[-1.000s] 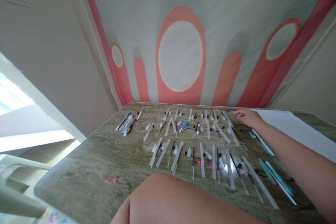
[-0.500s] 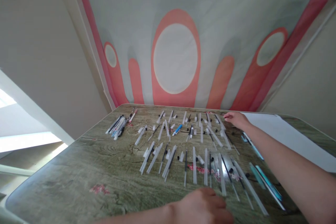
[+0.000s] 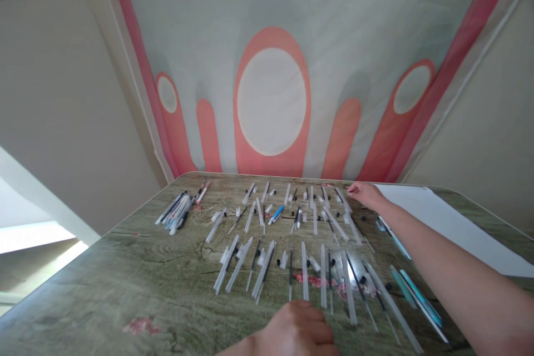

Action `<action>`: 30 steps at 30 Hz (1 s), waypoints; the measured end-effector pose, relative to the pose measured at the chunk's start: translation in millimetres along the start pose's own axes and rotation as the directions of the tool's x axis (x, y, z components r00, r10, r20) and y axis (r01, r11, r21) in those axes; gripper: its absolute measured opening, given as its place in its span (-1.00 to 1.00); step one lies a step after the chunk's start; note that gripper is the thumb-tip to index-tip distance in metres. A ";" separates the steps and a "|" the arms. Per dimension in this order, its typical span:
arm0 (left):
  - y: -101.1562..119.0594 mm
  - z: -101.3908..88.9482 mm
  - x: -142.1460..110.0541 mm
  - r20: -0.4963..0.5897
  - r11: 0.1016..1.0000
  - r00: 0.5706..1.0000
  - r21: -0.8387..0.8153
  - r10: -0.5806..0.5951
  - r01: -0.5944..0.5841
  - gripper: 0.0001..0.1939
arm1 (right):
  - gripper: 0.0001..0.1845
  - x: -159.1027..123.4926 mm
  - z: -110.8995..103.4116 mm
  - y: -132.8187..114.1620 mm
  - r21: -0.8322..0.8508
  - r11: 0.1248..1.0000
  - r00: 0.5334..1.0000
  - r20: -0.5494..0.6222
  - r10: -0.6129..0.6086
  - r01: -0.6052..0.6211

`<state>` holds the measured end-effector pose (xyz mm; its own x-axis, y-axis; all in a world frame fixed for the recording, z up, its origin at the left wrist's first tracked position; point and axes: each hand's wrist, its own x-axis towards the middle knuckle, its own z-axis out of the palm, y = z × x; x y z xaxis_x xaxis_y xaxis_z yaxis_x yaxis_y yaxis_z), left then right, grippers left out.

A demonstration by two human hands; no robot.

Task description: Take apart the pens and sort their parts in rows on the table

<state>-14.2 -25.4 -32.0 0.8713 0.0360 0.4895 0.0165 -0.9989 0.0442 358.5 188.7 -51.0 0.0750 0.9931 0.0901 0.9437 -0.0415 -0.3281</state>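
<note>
Pen parts are lying near the right hand at centre right and the left hand at bottom centre. Both are showing bent fingers; their grip cannot be told.

I've got a blue pen; around it, frosted-white tubes, part-black refills. Right of it: teal pens, white sheet. Under it: grey-brown wood-grain tabletop, pink blossom patches. Behind it: grey-green wall hanging, coral arches, white ovals.
</note>
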 end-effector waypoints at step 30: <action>4.1 -11.4 0.2 0.200 0.994 0.978 -0.080 -0.055 0.073 -0.92 | -0.75 -44.1 -26.3 -47.5 -0.213 0.976 0.996 -0.068 -0.054 0.038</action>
<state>-19.5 -29.1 -21.9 0.9496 0.0844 0.3020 0.0405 -0.9880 0.1488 318.9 144.1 -14.6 0.0458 0.9841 0.1715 0.9929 -0.0259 -0.1165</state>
